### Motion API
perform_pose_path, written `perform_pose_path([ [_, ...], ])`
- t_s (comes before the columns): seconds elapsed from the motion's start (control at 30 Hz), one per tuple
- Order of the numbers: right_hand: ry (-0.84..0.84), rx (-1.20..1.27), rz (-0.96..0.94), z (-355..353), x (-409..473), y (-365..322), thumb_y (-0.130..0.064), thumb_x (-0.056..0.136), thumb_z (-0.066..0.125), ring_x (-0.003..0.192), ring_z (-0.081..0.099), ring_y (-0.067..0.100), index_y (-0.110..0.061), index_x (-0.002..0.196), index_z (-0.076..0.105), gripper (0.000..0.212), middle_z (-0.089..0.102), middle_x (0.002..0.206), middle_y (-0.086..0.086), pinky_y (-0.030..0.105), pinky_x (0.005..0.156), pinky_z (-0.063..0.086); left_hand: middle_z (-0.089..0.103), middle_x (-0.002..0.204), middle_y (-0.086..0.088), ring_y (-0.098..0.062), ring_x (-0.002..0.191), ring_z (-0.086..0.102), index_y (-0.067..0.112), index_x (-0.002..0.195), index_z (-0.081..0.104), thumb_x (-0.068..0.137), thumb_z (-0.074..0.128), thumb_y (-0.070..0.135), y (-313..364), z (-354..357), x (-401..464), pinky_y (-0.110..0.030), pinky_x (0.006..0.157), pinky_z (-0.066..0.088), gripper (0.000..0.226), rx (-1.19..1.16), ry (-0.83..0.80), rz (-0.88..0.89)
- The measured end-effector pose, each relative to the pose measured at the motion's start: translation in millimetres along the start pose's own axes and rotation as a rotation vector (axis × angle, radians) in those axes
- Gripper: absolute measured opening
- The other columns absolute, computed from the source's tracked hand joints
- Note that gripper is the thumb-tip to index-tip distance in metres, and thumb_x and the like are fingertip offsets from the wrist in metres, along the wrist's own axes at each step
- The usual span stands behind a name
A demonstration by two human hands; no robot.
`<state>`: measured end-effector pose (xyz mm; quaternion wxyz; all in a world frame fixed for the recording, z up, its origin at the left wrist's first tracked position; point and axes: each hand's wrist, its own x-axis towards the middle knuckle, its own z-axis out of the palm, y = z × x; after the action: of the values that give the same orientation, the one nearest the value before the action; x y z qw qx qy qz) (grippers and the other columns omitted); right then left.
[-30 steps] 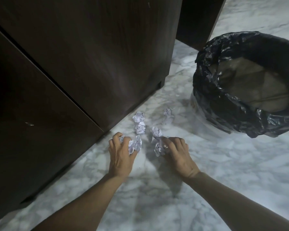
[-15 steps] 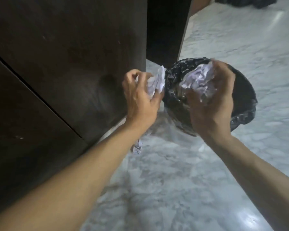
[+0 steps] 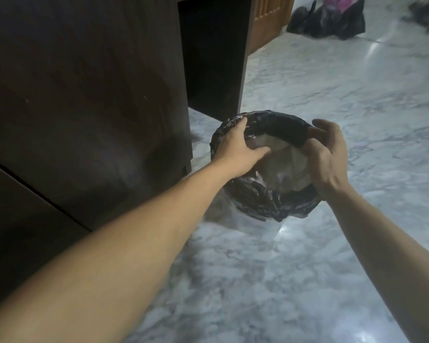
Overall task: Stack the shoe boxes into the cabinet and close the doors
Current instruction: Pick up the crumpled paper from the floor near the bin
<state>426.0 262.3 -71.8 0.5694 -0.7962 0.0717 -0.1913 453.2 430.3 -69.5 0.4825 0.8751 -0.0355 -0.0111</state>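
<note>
the dark cabinet (image 3: 84, 107) stands at left, no shoe boxes in view. the left hand (image 3: 235, 149) spreads loose over the lined bin (image 3: 258, 199), likely to drop waste; the right hand (image 3: 325, 157) hangs half-curled above its rim, apparently empty.

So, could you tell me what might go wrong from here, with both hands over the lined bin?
The left hand rests on the rim of the bin beside the dark cabinet; pressing there might tip the bin. The bin liner is only folded loosely over the rim, so the right hand, fingers curled above the far side, could drag it in. No shoe boxes are in view, so the stacking may be delayed.
</note>
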Motion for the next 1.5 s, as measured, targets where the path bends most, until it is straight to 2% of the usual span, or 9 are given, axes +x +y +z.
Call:
perform_pose_path([
  [0.17, 0.071, 0.037, -0.180, 12, -33, -20, -0.007, 0.075, 0.048, 0.087, 0.058, -0.010, -0.006, 0.114, 0.061, 0.041, 0.063, 0.097, -0.009, 0.010, 0.076, 0.045, 0.064, 0.119, -0.002, -0.009, 0.102, 0.061, 0.012, 0.121, 0.062, 0.085, 0.068, 0.017, -17, -20, -17, -0.010, 0.081, 0.048, 0.037, -0.141, 0.485, 0.144],
  [0.33, -0.083, 0.110, -0.403, 42, -92, -26, 0.004, 0.080, 0.051, 0.088, 0.065, 0.008, 0.000, 0.104, 0.064, 0.027, 0.067, 0.096, 0.005, 0.020, 0.078, 0.051, 0.063, 0.107, -0.004, -0.018, 0.095, 0.060, 0.009, 0.110, 0.065, 0.080, 0.062, 0.019, -100, -39, -58, -0.036, 0.085, 0.052, 0.032, -0.071, 0.622, 0.054],
  [0.57, -0.467, -0.098, -0.298, 96, -147, 45, -0.019, 0.085, 0.057, 0.095, 0.058, 0.006, -0.011, 0.111, 0.061, 0.027, 0.063, 0.106, -0.002, 0.022, 0.076, 0.048, 0.057, 0.113, -0.015, -0.026, 0.110, 0.052, 0.002, 0.114, 0.061, 0.078, 0.069, -0.002, -223, -38, -131, -0.015, 0.097, 0.032, 0.037, 0.292, 0.416, -0.088],
  [0.77, -0.769, -0.531, -0.236, 141, -148, 116, -0.058, 0.067, 0.063, 0.138, 0.032, 0.026, -0.011, 0.141, 0.038, 0.091, 0.036, 0.147, 0.010, 0.036, 0.112, 0.033, 0.031, 0.148, -0.020, -0.033, 0.130, 0.031, 0.006, 0.137, 0.045, 0.077, 0.070, 0.019, -267, -40, -141, -0.039, 0.108, 0.033, 0.066, 0.529, 0.166, -0.105],
  [1.0, -0.860, -0.819, -0.233, 192, -126, 146, -0.083, 0.043, 0.070, 0.150, -0.001, 0.031, -0.025, 0.154, 0.003, 0.141, -0.011, 0.163, 0.007, 0.050, 0.118, 0.020, 0.005, 0.159, -0.015, -0.036, 0.141, 0.018, 0.016, 0.151, 0.025, 0.079, 0.069, 0.038, -277, -43, -112, -0.043, 0.114, 0.027, 0.088, 0.667, -0.097, -0.099],
  [1.1, -0.971, -0.841, -0.108, 203, -110, 140, -0.081, 0.046, 0.072, 0.149, -0.004, 0.034, -0.046, 0.149, -0.003, 0.133, -0.027, 0.158, -0.001, 0.053, 0.116, 0.018, 0.002, 0.159, -0.011, -0.032, 0.140, 0.015, 0.030, 0.152, 0.023, 0.075, 0.071, 0.046, -278, -45, -99, -0.042, 0.112, 0.026, 0.092, 0.748, -0.172, -0.152],
  [1.23, -1.048, -0.846, -0.036, 211, -98, 136, -0.082, 0.042, 0.071, 0.146, 0.014, 0.031, -0.055, 0.143, 0.018, 0.116, 0.000, 0.157, -0.002, 0.047, 0.115, 0.026, 0.014, 0.156, -0.006, -0.029, 0.138, 0.020, 0.035, 0.148, 0.033, 0.078, 0.073, 0.046, -287, -46, -95, -0.037, 0.112, 0.026, 0.082, 0.736, -0.197, -0.189],
  [1.4, -1.021, -0.655, -0.193, 206, -102, 138, -0.043, 0.069, 0.073, 0.099, 0.059, 0.024, -0.025, 0.101, 0.063, 0.038, 0.042, 0.116, 0.001, 0.031, 0.083, 0.051, 0.040, 0.139, -0.013, -0.029, 0.129, 0.042, 0.017, 0.127, 0.063, 0.077, 0.076, 0.019, -294, -40, -103, -0.026, 0.110, 0.030, 0.052, 0.487, -0.080, -0.176],
  [1.5, -1.073, -0.560, -0.237, 194, -114, 144, -0.024, 0.073, 0.071, 0.086, 0.062, 0.032, -0.013, 0.096, 0.067, 0.025, 0.047, 0.106, 0.009, 0.035, 0.077, 0.053, 0.050, 0.116, -0.012, -0.027, 0.106, 0.058, 0.011, 0.107, 0.074, 0.072, 0.073, 0.006, -295, -36, -112, -0.008, 0.091, 0.033, 0.036, 0.388, 0.004, -0.150],
])
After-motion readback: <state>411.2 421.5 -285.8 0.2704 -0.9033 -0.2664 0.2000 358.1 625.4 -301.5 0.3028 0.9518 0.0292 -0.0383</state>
